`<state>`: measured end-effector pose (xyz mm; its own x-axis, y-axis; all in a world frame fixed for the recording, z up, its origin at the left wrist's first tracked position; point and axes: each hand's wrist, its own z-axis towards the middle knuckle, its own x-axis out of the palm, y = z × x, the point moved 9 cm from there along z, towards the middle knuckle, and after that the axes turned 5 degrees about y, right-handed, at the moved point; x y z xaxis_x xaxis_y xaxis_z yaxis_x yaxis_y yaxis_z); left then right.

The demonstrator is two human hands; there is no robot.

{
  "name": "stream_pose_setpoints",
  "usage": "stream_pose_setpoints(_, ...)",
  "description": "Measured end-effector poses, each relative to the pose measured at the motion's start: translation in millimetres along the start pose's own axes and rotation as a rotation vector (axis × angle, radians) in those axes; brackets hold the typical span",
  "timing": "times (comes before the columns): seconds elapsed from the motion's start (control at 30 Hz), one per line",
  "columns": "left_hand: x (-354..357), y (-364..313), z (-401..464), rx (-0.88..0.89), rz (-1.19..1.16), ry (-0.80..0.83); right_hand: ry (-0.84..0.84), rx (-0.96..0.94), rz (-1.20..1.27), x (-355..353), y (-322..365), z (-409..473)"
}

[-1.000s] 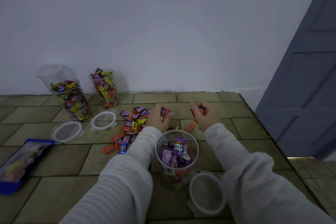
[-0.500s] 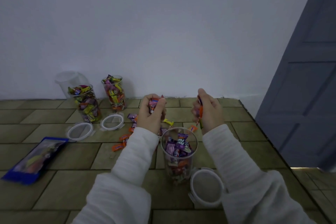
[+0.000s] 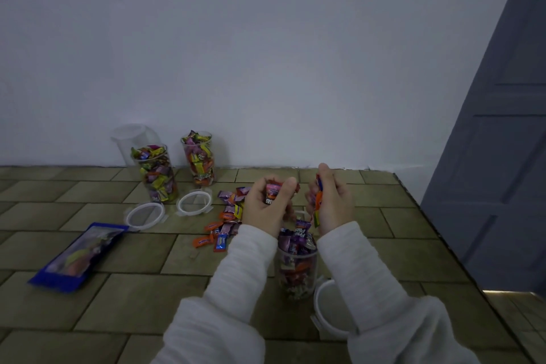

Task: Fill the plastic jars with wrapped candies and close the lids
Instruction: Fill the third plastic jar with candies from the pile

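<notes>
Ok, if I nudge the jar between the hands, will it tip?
Probably somewhat tippy: the jar is tall and narrow, with candies heaped above its rim. The filling likely adds weight low down, steadying it. Its clear plastic wall may feel slick, so grip it low.

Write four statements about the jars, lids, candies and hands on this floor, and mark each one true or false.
1. Both hands hold candies: the left hand and the right hand. True.
2. The jar between the arms has its lid on. False: it is open, and a lid lies on the floor beside it.
3. Loose candies lie on the floor. True.
4. The blue bag stands upright against the wall. False: it lies flat on the floor.
</notes>
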<state>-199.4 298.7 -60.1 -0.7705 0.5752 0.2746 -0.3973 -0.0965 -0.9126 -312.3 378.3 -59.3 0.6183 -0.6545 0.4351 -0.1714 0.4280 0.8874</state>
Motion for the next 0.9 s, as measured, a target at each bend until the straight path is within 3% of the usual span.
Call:
stream_pose_setpoints(0.2,5,1,-1,0.027,0.080,0.077,-0.042,-0.027,-0.104,-4,1,-3)
stream_pose_setpoints(0.47,18,-9,-2,0.132,0.162,0.253,-0.045,-0.003,-0.041,-4,2,-5)
stream_pose_setpoints(0.7,4,-6,-2,0.143,0.103,0.126,0.002,-0.011,-0.087,-4,-1,-4)
stream_pose_setpoints(0.8,-7,17,-3,0.006,0.125,0.051,0.089,0.007,-0.179,-1,-6,-1)
stream_pose_setpoints(0.9,-3,46,-15,-0.301,-0.020,0.082,0.144,0.000,-0.240,2,-6,0)
